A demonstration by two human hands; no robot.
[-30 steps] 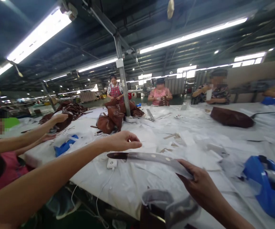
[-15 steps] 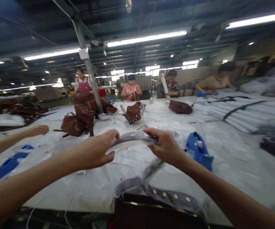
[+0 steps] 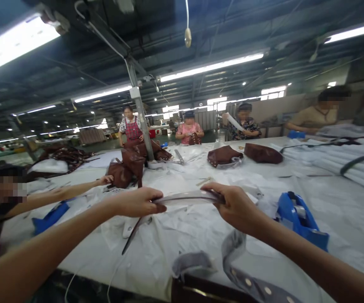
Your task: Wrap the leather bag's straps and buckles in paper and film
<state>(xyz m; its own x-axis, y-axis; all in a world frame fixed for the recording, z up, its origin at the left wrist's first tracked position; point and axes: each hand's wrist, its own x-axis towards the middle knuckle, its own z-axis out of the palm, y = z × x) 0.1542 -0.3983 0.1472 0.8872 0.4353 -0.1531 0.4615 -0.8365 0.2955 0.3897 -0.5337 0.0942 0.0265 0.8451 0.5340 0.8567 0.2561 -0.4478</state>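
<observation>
Between my two hands a grey-wrapped strap (image 3: 186, 197) is stretched over the white-covered table (image 3: 156, 252). My left hand (image 3: 139, 202) pinches its left end, where a thin dark strip (image 3: 132, 236) hangs down. Its right end is gripped by my right hand (image 3: 237, 206), fingers closed. Below, a dark brown bag (image 3: 213, 292) with a gold-coloured line lies at the table's front edge. Another grey-wrapped strap with pale round studs (image 3: 258, 284) curls above and beside that bag.
Blue tape dispensers stand at right (image 3: 302, 221) and left (image 3: 51, 216). Brown bags (image 3: 119, 174) lie by a metal post (image 3: 144, 122). A person's arm (image 3: 58, 193) reaches in from the left. Wrapped rolls (image 3: 327, 155) lie at right; several people stand behind.
My left hand has closed on the strap's left end, and the thin dark strip now shows below it. The person at left has reached to the brown bags. The view has shifted left.
</observation>
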